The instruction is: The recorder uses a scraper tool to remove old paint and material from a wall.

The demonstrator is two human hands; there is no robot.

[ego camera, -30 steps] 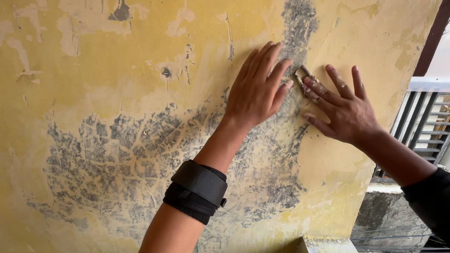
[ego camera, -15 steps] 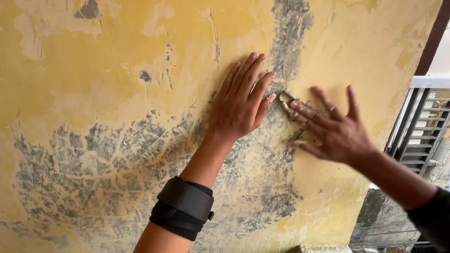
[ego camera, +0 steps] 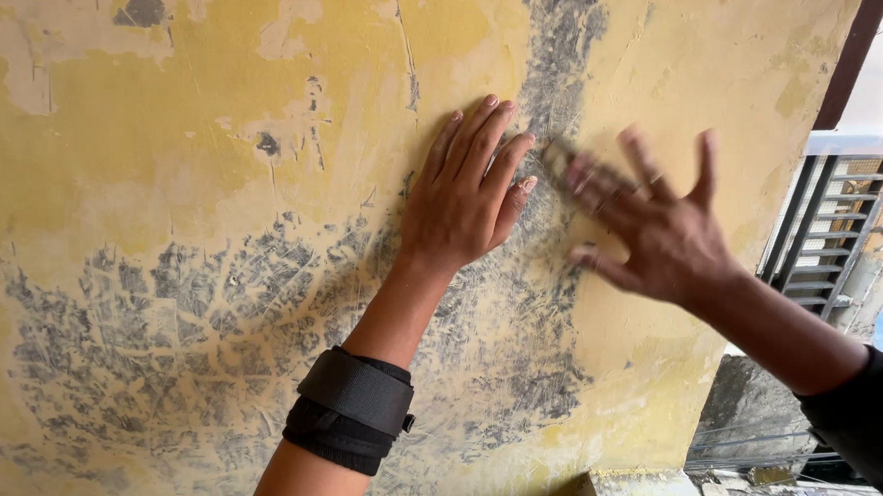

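step: scraping paint off yellow wall (ego camera: 214, 187) | L hand (ego camera: 464, 193) flat, open, bracing, holds nothing | R hand (ego camera: 656, 221) blurred, fingers spread, pressing small scraper (ego camera: 558, 159) | next: needs firm, even stroke

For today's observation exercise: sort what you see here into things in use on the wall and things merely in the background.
In use:
left hand, flat on the wall
right hand, blurred
small scraper under its fingers
yellow wall with scraped grey patches

Background:
black wrist band
metal grille

Building under renovation; peeling yellow wall (ego camera: 164, 140) scraped grey; barred window (ego camera: 832, 225) beside
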